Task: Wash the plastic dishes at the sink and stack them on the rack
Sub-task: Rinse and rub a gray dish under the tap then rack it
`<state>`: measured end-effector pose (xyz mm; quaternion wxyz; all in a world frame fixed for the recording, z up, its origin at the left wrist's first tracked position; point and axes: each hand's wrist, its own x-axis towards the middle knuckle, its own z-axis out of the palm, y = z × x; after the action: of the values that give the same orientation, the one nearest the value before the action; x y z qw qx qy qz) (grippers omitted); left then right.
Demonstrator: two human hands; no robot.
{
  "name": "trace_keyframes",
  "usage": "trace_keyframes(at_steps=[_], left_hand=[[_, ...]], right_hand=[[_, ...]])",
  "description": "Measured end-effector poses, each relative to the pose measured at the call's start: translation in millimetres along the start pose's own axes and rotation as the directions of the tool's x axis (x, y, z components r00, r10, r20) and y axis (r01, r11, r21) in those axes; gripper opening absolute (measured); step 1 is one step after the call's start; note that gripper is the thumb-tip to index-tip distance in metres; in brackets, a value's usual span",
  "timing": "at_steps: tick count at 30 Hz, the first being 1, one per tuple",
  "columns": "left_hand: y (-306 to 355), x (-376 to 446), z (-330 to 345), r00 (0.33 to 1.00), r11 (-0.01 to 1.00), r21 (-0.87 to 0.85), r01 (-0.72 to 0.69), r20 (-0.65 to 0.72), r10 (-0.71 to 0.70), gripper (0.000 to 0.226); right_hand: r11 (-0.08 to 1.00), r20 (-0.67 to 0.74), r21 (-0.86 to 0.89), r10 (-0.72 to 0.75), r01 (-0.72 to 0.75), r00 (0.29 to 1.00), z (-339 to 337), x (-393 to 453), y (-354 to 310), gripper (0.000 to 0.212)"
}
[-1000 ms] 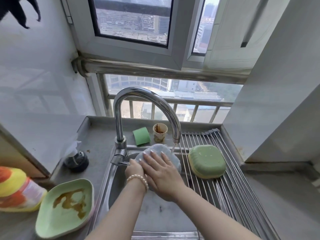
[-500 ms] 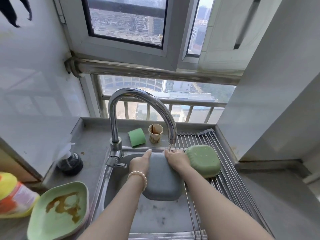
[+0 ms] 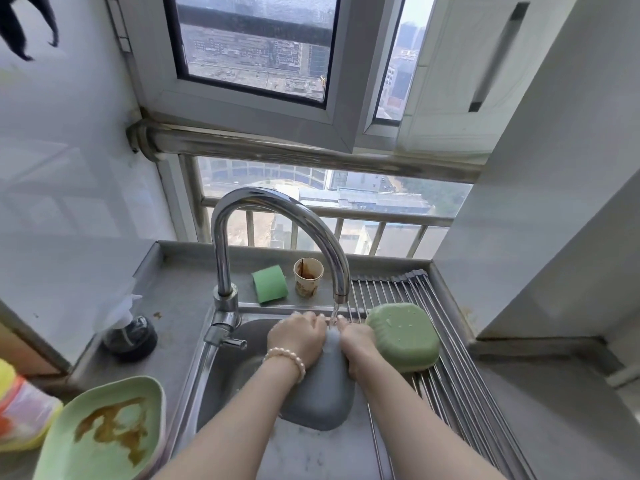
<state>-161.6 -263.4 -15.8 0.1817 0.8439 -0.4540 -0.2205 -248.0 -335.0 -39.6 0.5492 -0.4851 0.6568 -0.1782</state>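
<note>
Fingers point(image 3: 313, 320) of both hands are curling over the far rim of the grey plastic dish point(image 3: 320, 393), gripping it under the faucet point(image 3: 277, 216) stream – long axis running toward the person, underside up. Green dish point(image 3: 403, 336) is already lying overturned on the rack point(image 3: 460, 386) (nearest the right hand point(image 3: 356, 341)).

Stained green dish point(image 3: 100, 434) and yellow bottle point(image 3: 20, 410) cut by frame edge.
</note>
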Motion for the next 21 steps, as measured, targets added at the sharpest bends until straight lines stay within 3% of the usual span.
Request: trace_keyframes(at_steps=[1, 3, 5, 8, 10, 13, 15, 17, 19, 21], left_hand=[[-1, 5, -4, 0.997, 0.995, -0.065, 0.071, 0.008, -0.071, 0.043], [3, 0, 0, 0.996, 0.997, 0.022, 0.07, -0.058, -0.069, 0.047], [14, -16, 8, 0.986, 0.976, 0.208, -0.063, -0.141, 0.093, 0.055], [13, -22, 17, 0.951, 0.941, 0.24, -0.24, -0.134, 0.277, 0.059], [2, -10, 9, 0.983, 0.979, 0.13, -0.157, -0.072, 0.167, 0.05], [-5, -4, 0, 0.994, 0.997, -0.062, 0.041, -0.101, -0.047, 0.044], [2, -16, 13, 0.975, 0.995, 0.097, -0.027, -0.218, 0.047, 0.046], [7, -29, 21, 0.957, 0.973, 0.185, -0.139, -0.228, 0.18, 0.053], [3, -28, 17, 0.974, 0.981, 0.157, -0.113, -0.178, 0.141, 0.063], [-5, -17, 4, 0.998, 0.998, -0.011, 0.056, -0.031, -0.057, 0.074]], right_hand=[[1.0, 0.015, -0.007, -0.004, 0.004, 1.0, -1, -4, -4, 0.036], [0.998, 0.014, 0.053, 0.018, -0.019, 1.0, -1, -1, -6, 0.031], [0.98, -0.002, 0.186, 0.07, -0.069, 0.998, -2, 5, -7, 0.032], [0.957, 0.03, 0.275, 0.086, -0.091, 0.996, -1, 1, -10, 0.024], [0.971, 0.025, 0.225, 0.081, -0.084, 0.996, -1, -2, -9, 0.028], [0.968, -0.001, 0.241, 0.077, -0.075, 0.997, -3, -3, -12, 0.026], [0.956, 0.009, 0.279, 0.096, -0.095, 0.995, -7, -1, -14, 0.025], [0.947, 0.018, 0.305, 0.101, -0.101, 0.995, -12, -4, -16, 0.024], [0.951, 0.025, 0.293, 0.095, -0.099, 0.995, -10, -3, -13, 0.026], [0.964, 0.024, 0.248, 0.098, -0.101, 0.995, -7, -3, -9, 0.032]])
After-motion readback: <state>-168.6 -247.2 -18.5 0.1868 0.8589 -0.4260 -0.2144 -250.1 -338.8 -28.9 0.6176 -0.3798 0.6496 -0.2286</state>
